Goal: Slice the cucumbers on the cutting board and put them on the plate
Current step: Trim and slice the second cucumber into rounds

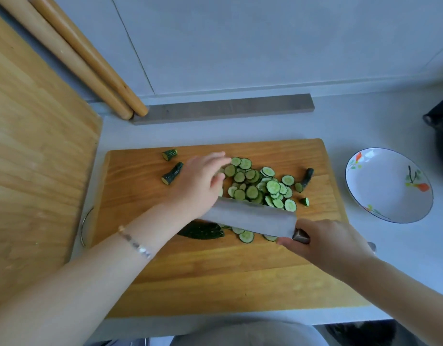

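Note:
A heap of round cucumber slices (pixel 261 186) lies on the wooden cutting board (pixel 215 270). My left hand (pixel 198 183) rests flat against the heap's left side, fingers together and stretched out. My right hand (pixel 325 242) grips the handle of a wide cleaver (pixel 250 217), whose blade stands tilted along the heap's near edge. An uncut dark green cucumber piece (pixel 203 230) lies just behind the blade, partly hidden by my left forearm. Cut-off ends lie at the board's far left (pixel 172 173) and right (pixel 306 178). The white flowered plate (pixel 390 213) sits empty to the board's right.
A second large wooden board (pixel 35 158) leans at the left. Two rolling pins (pixel 90 66) stand against the wall, and a grey strip (pixel 223 108) lies along its base. A dark pot (pixel 442 131) is at the right edge. The counter edge runs just below the cutting board.

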Demonstrator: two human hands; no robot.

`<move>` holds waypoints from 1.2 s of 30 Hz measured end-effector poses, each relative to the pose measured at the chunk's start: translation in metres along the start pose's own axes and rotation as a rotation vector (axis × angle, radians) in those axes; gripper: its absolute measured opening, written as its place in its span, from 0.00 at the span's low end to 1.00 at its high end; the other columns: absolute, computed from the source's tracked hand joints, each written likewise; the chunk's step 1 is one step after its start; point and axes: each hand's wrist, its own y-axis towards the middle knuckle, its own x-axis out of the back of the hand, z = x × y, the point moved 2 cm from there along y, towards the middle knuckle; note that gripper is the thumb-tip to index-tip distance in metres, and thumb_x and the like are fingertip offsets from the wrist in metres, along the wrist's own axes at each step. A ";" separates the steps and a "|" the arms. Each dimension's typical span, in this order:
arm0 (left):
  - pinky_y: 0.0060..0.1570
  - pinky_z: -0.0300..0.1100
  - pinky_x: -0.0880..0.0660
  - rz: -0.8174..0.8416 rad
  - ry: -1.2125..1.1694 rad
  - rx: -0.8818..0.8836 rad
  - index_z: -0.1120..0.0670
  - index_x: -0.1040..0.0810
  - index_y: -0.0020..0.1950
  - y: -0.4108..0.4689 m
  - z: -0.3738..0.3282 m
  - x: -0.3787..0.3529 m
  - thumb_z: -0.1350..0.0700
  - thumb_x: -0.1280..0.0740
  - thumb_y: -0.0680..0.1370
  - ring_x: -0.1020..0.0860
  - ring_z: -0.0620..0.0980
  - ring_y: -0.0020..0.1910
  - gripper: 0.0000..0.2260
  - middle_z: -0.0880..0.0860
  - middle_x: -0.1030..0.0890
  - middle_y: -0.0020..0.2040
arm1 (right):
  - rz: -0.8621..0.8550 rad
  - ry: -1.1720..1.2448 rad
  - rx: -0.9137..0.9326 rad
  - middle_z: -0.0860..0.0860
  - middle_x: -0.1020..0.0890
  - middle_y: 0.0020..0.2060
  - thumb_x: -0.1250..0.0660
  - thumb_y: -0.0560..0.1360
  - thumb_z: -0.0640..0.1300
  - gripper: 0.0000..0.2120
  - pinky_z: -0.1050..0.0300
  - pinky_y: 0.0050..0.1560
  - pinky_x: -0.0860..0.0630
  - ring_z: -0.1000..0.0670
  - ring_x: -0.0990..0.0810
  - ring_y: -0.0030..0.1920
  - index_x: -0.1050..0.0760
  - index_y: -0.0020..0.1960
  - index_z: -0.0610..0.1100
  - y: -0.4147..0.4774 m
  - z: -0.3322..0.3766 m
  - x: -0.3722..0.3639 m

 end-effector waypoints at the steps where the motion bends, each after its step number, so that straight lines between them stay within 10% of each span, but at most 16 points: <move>1: 0.67 0.49 0.36 -0.171 -0.031 -0.039 0.58 0.27 0.64 -0.009 -0.001 0.011 0.60 0.41 0.77 0.31 0.50 0.64 0.15 0.55 0.27 0.63 | 0.024 0.092 -0.058 0.54 0.26 0.30 0.46 0.71 0.71 0.23 0.62 0.27 0.40 0.51 0.26 0.33 0.33 0.36 0.51 -0.002 0.002 -0.001; 5: 0.51 0.41 0.29 -0.477 0.023 -0.099 0.58 0.28 0.54 -0.055 0.012 0.013 0.61 0.41 0.75 0.27 0.52 0.48 0.09 0.60 0.25 0.49 | 0.108 0.555 -0.227 0.53 0.33 0.23 0.42 0.73 0.66 0.26 0.57 0.28 0.40 0.52 0.36 0.25 0.36 0.32 0.44 -0.002 0.018 -0.014; 9: 0.56 0.51 0.27 0.131 0.212 0.030 0.56 0.24 0.59 -0.086 0.040 -0.030 0.45 0.33 0.72 0.23 0.52 0.53 0.21 0.53 0.21 0.55 | 0.246 0.969 -0.364 0.52 0.35 0.21 0.44 0.75 0.65 0.25 0.63 0.25 0.39 0.51 0.37 0.22 0.34 0.34 0.43 0.007 0.033 -0.026; 12: 0.52 0.50 0.26 0.235 0.359 -0.015 0.54 0.20 0.54 -0.097 0.050 -0.044 0.49 0.22 0.62 0.20 0.53 0.48 0.23 0.51 0.19 0.49 | 0.350 1.090 -0.385 0.52 0.36 0.20 0.45 0.76 0.64 0.26 0.63 0.24 0.39 0.52 0.38 0.20 0.34 0.34 0.43 0.014 0.046 -0.030; 36: 0.68 0.47 0.47 -0.116 -0.091 0.181 0.57 0.20 0.49 -0.093 0.040 -0.078 0.57 0.26 0.69 0.24 0.53 0.52 0.11 0.53 0.21 0.48 | 0.349 1.112 -0.400 0.51 0.36 0.21 0.49 0.76 0.65 0.27 0.63 0.24 0.39 0.52 0.39 0.20 0.35 0.33 0.43 0.012 0.056 -0.020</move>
